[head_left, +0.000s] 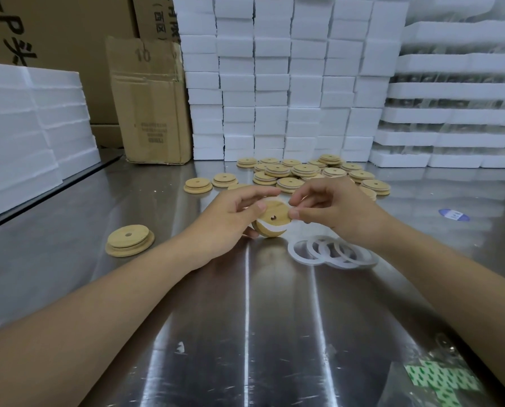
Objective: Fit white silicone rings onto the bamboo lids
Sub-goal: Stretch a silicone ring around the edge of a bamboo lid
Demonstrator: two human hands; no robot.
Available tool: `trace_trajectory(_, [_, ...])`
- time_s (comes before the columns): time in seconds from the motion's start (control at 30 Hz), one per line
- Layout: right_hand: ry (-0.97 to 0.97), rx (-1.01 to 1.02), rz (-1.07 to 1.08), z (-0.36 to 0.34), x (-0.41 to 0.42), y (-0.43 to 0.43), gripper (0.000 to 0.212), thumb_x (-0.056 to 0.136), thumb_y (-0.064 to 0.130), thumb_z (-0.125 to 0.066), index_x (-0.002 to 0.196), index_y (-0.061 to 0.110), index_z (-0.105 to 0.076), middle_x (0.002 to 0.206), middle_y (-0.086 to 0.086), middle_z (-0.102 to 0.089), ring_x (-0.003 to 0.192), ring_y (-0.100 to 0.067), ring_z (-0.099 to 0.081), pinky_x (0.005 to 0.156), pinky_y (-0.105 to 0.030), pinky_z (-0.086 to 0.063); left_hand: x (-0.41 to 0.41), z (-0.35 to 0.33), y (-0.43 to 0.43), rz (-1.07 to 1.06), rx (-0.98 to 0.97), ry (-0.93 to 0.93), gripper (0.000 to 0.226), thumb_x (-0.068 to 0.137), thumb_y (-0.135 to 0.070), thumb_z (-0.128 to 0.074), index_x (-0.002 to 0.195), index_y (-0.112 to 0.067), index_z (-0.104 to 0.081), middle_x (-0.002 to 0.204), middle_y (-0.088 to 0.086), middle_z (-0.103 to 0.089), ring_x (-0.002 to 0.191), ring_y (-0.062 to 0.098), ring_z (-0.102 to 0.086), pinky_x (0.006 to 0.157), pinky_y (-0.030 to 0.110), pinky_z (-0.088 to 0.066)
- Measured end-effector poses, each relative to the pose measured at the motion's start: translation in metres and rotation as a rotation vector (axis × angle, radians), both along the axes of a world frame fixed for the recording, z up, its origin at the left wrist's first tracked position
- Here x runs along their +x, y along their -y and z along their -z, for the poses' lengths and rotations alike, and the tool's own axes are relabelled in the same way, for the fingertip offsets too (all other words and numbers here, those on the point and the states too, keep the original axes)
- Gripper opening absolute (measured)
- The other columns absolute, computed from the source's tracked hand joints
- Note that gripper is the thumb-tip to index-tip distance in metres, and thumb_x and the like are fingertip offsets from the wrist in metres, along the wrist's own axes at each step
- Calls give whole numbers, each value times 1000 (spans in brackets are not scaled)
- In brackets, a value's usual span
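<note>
Holding a lid [271,218] tilted just above the counter [245,318], the left hand [233,214] curls its fingers [258,206] round the lid's left edge, with the thumb pressed on the upper face beside the small centre hole. The right hand [333,212] pinches the opposite rim, its thumb and bent fingers [295,213] closed on the right edge. A white ring [274,230] shows as a crescent along the near side of the lid, lying between the smaller top disc and the wider flange below it; whether it sits all the way round cannot be told, since both hands hide the sides. Just to the right, beneath the right wrist, four loose rings [330,252] lie flat and overlap one another. A lone lid [129,240] rests flat well to the left of the hands. Farther back a pile of lids [304,171] spreads over the steel, some stacked on others, and two more lids [198,185] lie side by side just left of the pile. Behind the pile rises a wall of white foam blocks [289,83], with a worn cardboard box [151,104] standing beside it and foam slabs [31,118] stacked at the left edge. A blue sticker [453,215] lies on the steel at the right, and a green-and-white printed bag [442,380] lies at the near right corner.
</note>
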State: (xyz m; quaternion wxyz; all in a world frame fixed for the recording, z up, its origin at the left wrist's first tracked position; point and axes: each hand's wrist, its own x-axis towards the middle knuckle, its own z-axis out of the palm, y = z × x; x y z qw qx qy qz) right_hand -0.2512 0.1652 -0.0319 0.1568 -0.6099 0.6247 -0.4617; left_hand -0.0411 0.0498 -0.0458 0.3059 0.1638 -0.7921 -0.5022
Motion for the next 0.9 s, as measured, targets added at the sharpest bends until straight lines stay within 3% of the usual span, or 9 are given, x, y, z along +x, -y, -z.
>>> trace_trajectory(0.07, [14,15,-4,1,-2,0,17,84,17,-90,95,18,-78,79,-4,-79,75,-10,-72,82,-33,-58,2,-1,3,-15,16,7,31,109,-13,-58,138,-18,-68,110,-9,-79,93,9,-71,78,33,-60])
trace_trajectory(0.17, [33,59,-22,2,-2,0,18,84,25,-90,96,25,-77,80,-3,-80,74,-8,-70,77,-26,-51,4,-2,10,-25,-69,50,38,103,-11,-69,140,-17,-67,119,-2,-79,101,4,-73,73,18,-57])
trace_trajectory(0.33, [44,82,-29,2,4,0,24,87,21,-88,107,24,-74,86,-4,-81,72,-15,-62,70,-37,-45,8,-2,18,19,-61,111,43,94,-12,-81,134,-23,-70,112,-5,-83,111,8,-75,97,19,-56])
trace_trajectory(0.43, [40,89,-28,1,7,-2,31,89,18,-86,114,24,-70,85,-4,-80,68,-12,-60,65,-35,-44,8,-1,17,-14,17,77,32,94,-12,-81,119,-31,-75,104,-6,-84,98,4,-78,76,8,-54])
trace_trajectory(0.53, [6,130,-44,-1,10,-4,35,89,14,-85,117,24,-66,87,-13,-78,69,-17,-61,67,-43,-46,8,-2,13,-36,99,47,30,94,-8,-80,110,-33,-75,98,-4,-84,82,1,-78,60,6,-50])
trace_trajectory(0.67, [-44,157,-56,-1,14,-6,38,89,11,-85,119,25,-65,88,-13,-78,73,-23,-67,70,-48,-54,9,-3,8,-32,130,44,29,94,-6,-80,109,-31,-76,96,-3,-84,78,1,-77,60,6,-50])
trace_trajectory(0.8, [-68,128,-21,3,16,-5,36,88,12,-85,118,25,-69,84,-3,-80,79,-31,-72,77,-51,-57,10,-4,7,-65,123,39,29,94,-10,-81,112,-32,-76,98,-5,-84,80,-1,-76,62,6,-49])
trace_trajectory(0.9, [-17,100,-22,3,16,-3,27,90,17,-83,113,27,-73,83,-1,-78,78,-23,-66,79,-43,-51,9,-6,6,-102,77,20,29,94,-17,-81,117,-35,-74,103,-10,-84,86,0,-71,63,10,-47])
